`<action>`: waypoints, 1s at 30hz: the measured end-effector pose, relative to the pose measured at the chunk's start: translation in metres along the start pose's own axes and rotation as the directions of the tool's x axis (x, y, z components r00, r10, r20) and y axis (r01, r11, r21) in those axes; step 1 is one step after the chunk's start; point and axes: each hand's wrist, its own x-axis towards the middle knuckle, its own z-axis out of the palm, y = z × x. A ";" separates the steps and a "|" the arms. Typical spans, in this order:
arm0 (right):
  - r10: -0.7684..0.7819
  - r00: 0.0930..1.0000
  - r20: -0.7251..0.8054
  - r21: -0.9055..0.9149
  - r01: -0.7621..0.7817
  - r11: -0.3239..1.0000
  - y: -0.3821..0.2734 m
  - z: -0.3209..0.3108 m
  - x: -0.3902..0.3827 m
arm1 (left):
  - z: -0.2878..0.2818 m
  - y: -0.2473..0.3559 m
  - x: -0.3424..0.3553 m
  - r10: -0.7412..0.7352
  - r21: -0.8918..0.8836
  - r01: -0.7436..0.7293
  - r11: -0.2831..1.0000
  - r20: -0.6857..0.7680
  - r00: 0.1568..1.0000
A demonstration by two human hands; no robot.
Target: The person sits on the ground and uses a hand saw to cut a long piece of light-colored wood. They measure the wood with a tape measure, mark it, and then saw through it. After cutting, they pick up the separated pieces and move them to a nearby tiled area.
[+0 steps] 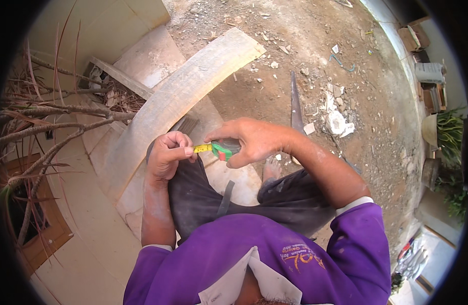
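Left hand (pixel 168 155) pinches yellow tape blade (pixel 203 148), right hand (pixel 256 141) grips tape-measure case (pixel 224 150), beige pot (pixel 429 130) holds green leafy plant (pixel 449 133)

Single view: head-worn fisheye, left unit of a pair, set above the tape measure (pixel 230 147), facing steeply down; range near, the tape measure just off picture centre, wide coverage reaching ground (pixel 383 117) well beyond it

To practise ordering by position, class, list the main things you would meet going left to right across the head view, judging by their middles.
Branches → left hand → tape measure → right hand → dark tapered blade → white rubble → leafy green plant.
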 end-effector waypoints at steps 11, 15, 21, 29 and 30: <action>0.338 0.890 0.304 0.130 -0.391 0.911 0.003 -0.010 0.006 | -0.158 0.051 -0.135 0.270 -0.054 -0.347 0.936 -0.521 0.810; 0.404 0.840 0.362 0.094 -0.464 0.881 0.010 -0.005 0.015 | -0.217 0.048 -0.197 0.278 0.057 -0.366 0.929 -0.761 0.586; 0.412 0.876 0.253 0.040 -0.434 0.900 0.037 -0.011 0.035 | -0.278 0.019 -0.258 0.226 0.217 -0.065 0.974 -0.918 0.325; 0.261 0.965 -0.002 -0.413 -0.239 0.879 0.013 -0.034 0.159 | -0.336 -0.010 -0.251 0.206 0.249 0.177 0.952 -0.951 0.231; 0.256 0.967 -0.005 -0.402 -0.236 0.885 0.008 -0.038 0.171 | -0.341 -0.014 -0.249 0.207 0.246 0.181 0.952 -0.955 0.211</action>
